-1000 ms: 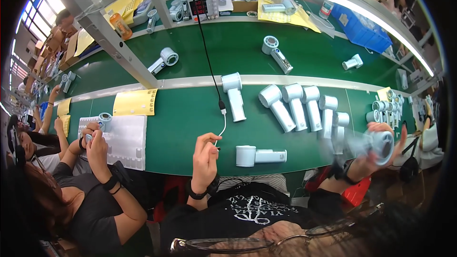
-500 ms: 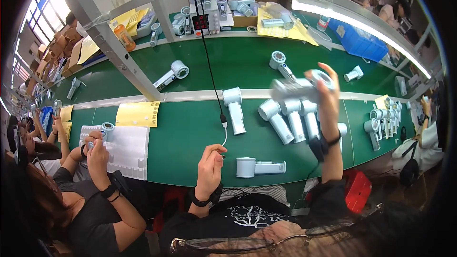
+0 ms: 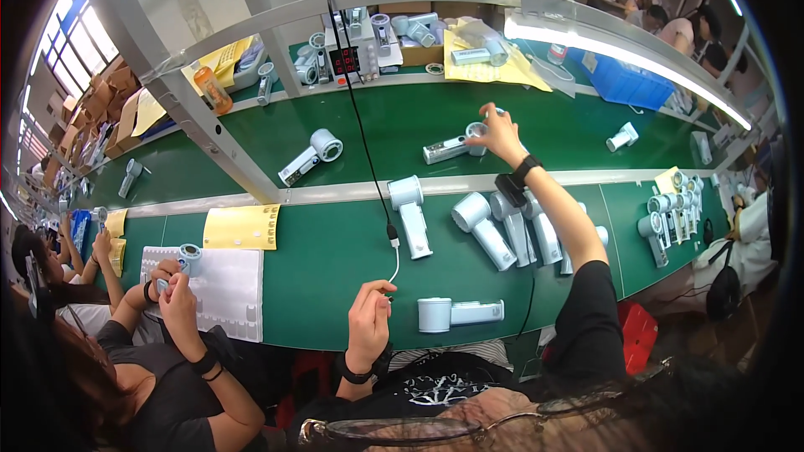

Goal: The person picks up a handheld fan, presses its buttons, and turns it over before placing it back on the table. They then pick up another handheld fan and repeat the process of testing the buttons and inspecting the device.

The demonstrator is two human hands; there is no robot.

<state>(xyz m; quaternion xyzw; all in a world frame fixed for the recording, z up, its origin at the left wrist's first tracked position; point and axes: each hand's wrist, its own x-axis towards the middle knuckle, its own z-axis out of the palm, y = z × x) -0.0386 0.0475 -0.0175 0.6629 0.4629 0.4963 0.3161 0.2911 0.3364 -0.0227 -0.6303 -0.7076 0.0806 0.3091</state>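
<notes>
Head view shows my right hand (image 3: 502,138) stretched out over the far green strip (image 3: 553,113), its fingers curled and partly open at the round head of a pale blue handheld fan (image 3: 444,150). That fan lies with its handle to the left; I cannot tell whether I grip it firmly or only touch it. Another bit of pale blue shows past my knuckles, too covered to make out. My left hand (image 3: 367,326) is near me, thumb and fingers almost closed in a pinch on the end of a short white cable (image 3: 397,263), which joins a black cord (image 3: 360,117) coming down from the far rail. Just right of that hand, a near fan (image 3: 477,312) lies sideways on the table (image 3: 318,285), handle to the right. Farther off, a single fan (image 3: 414,230) lies right beside the cord, and a row of fans (image 3: 490,238) stretches to the right, partly hidden by my right forearm. On the left, a co-worker's hands (image 3: 178,297) hold a small part above a white tray (image 3: 239,285).
</notes>
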